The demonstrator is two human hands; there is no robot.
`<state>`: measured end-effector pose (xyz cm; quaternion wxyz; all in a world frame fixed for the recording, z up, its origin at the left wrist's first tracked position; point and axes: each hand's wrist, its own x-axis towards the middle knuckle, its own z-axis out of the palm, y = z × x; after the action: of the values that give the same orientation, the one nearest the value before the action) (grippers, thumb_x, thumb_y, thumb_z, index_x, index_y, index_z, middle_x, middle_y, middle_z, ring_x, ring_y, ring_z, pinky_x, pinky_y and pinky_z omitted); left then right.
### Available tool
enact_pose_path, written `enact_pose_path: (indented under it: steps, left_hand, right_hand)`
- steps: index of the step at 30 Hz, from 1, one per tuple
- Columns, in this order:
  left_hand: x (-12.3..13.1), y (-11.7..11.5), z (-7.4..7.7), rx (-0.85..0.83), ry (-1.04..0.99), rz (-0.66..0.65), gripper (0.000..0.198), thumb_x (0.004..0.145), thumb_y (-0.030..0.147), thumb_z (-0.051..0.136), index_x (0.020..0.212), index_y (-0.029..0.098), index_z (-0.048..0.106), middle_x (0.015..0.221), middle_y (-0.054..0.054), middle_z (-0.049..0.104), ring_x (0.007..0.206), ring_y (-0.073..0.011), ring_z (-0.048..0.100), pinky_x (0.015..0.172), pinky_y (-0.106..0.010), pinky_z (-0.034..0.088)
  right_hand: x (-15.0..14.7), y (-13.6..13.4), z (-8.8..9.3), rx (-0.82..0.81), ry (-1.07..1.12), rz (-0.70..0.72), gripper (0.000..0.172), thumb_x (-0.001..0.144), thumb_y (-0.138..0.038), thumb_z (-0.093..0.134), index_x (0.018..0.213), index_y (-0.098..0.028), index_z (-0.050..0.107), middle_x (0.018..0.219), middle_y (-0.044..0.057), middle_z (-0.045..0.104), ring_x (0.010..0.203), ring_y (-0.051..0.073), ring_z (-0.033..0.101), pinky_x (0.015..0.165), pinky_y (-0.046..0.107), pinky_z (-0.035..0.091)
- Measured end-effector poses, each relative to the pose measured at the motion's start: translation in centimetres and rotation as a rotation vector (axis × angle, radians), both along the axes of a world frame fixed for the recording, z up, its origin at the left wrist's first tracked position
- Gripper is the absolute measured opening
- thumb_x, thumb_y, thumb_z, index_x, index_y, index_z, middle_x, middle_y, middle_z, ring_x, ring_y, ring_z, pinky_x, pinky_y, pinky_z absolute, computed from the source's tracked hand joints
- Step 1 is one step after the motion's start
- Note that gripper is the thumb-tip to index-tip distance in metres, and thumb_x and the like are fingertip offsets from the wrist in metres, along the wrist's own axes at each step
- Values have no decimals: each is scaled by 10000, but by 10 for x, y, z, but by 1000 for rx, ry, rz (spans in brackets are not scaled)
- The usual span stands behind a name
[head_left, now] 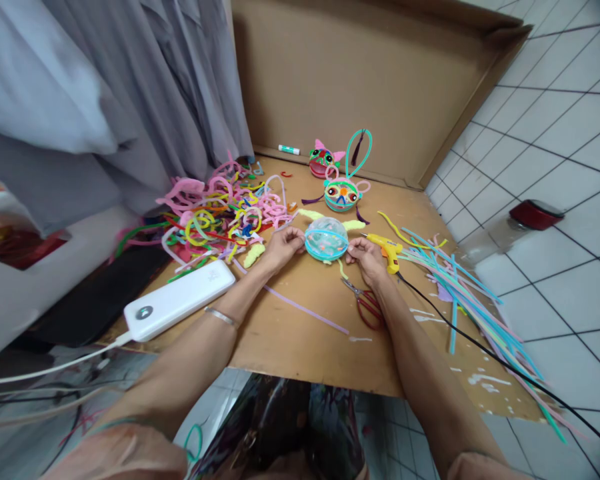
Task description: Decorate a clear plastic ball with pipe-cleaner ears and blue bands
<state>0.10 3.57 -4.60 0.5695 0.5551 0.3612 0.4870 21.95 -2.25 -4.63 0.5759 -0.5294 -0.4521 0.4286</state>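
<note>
A clear plastic ball [325,230] with a light blue pipe cleaner [325,255] around its middle stands on the table, small coloured bits showing inside. My left hand [286,245] pinches at its left side, fingers closed. On the opposite side my right hand [365,259] is closed in a pinch at the band's edge. The fingertips hide exactly what they grip. Pale yellow fuzzy pieces [354,225] lie just behind the ball. Red-handled scissors [367,308] lie by my right wrist, and a yellow glue gun [391,252] rests right of that hand.
Tangled pipe cleaners [220,213] heap at the left, near a white power bank [180,300]. Straight pipe cleaners [475,307] and a black cord [445,320] cover the right. Behind stand two decorated animal-face balls [342,195] and a glue stick [289,150], before a cardboard panel [360,87].
</note>
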Motion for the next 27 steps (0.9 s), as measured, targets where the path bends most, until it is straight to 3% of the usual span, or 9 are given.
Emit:
enact_pose_path:
  steps: [9, 20, 27]
  left_hand:
    - [-2, 1, -2, 39, 45, -3, 119, 671, 196, 685, 682, 156, 573, 572, 36, 593, 550, -78, 535, 588, -198, 445]
    - [-3, -1, 1, 131, 112, 5, 81, 733, 160, 621, 706, 164, 544, 602, 32, 565, 559, -89, 514, 611, -223, 435]
    - [-4, 1, -2, 139, 124, 30, 114, 705, 139, 608, 798, 169, 549, 651, 37, 586, 570, -91, 538, 606, -221, 435]
  right_hand:
    - [-2, -1, 1, 7, 17, -7, 302, 561, -405, 816, 680, -198, 632, 484, -36, 614, 464, 93, 508, 502, 232, 388]
    - [-1, -2, 2, -5, 51, 10, 382, 521, -405, 869, 724, -198, 620, 589, -19, 667, 570, 118, 614, 568, 236, 447]
    - [-2, -3, 4, -18, 30, 7, 291, 510, -316, 827, 692, -192, 637, 581, -44, 627, 539, 83, 526, 554, 223, 414]
